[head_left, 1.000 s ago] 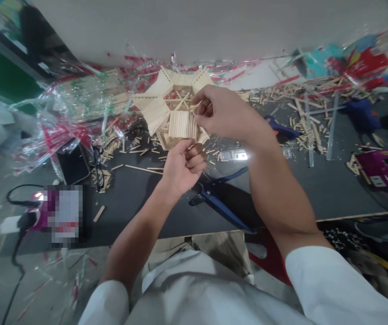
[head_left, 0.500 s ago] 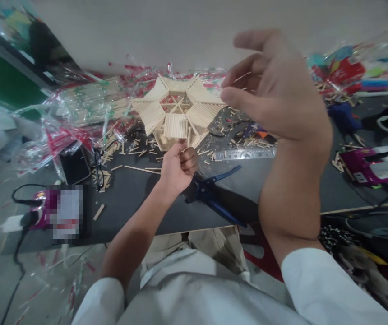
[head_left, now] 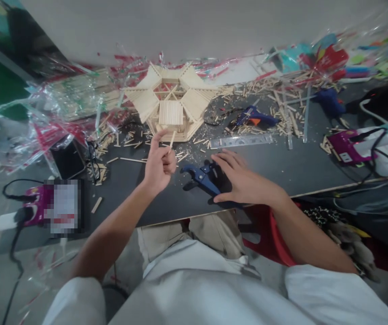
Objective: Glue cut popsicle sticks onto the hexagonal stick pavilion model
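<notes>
I see the left hand (head_left: 158, 169) pinching a thin wooden stick (head_left: 172, 139), its long axis tilted up toward the hexagonal craft-stick model (head_left: 170, 113) just ahead and nearer that hand, while the open right hand (head_left: 244, 178) lies flat on the counter (head_left: 268, 169) beside blue-handled cutters (head_left: 199, 177).

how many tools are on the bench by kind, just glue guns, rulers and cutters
blue hot glue guns: 2
steel ruler: 1
blue-handled cutters: 1
total: 4
</notes>
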